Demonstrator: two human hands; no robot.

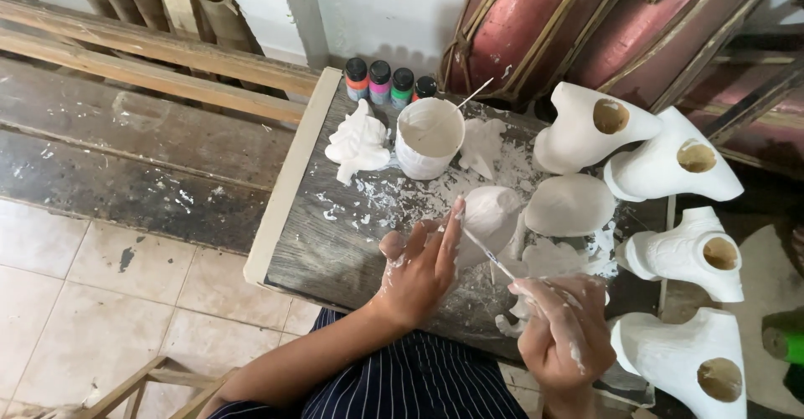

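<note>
My left hand (419, 268) rests on the wooden table (335, 243), its fingers steadying a white plaster figure (490, 218). My right hand (563, 331), smeared with white, grips a thin brush (490, 256) whose tip points up-left at the figure near my left fingertips. A white paint cup (429, 138) with a stick in it stands behind the figure. Another white figure (358, 144) lies left of the cup.
Several small paint bottles (389, 80) line the table's back edge. Several white hollow casts with round holes (674, 164) stand at the right. A rounded white piece (569, 205) lies beside the figure. Wooden planks lie at left, red drums behind.
</note>
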